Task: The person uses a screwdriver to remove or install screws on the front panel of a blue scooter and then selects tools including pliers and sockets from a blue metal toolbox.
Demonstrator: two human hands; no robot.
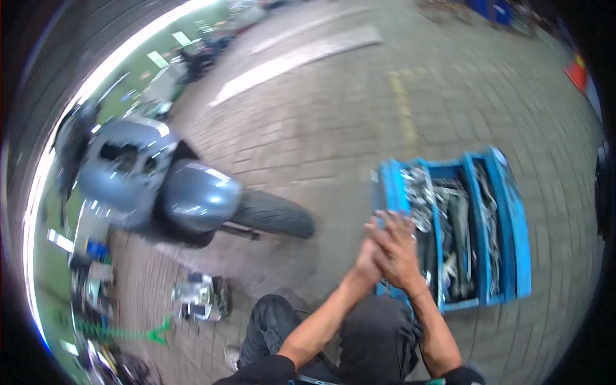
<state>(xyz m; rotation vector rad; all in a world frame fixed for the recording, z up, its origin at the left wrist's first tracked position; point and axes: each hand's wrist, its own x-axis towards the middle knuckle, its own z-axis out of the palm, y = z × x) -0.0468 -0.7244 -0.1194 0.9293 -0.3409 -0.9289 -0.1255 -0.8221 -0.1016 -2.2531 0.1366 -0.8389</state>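
My two hands meet in front of my knees, at the near left edge of a blue metal toolbox (521, 256). My right hand (400, 253) lies over the left, its fingers stretched out and a little apart. The left hand (367, 262) presses against it from beneath, and most of its fingers are hidden. No tool shows in either hand, though motion blurs them. The toolbox stands with its trays spread apart. Shiny metal pieces (418, 192) fill a left tray, and long tools (457, 237) lie in the middle one.
A grey-blue motorcycle or scooter (199, 196) stands at left, its black tyre (279, 213) pointing toward my hands. Metal parts (194, 296) lie on the brick floor near my foot, beside a green coiled hose (122, 330). A white strip (295, 61) lies farther off; an orange object (576, 76) stands far right.
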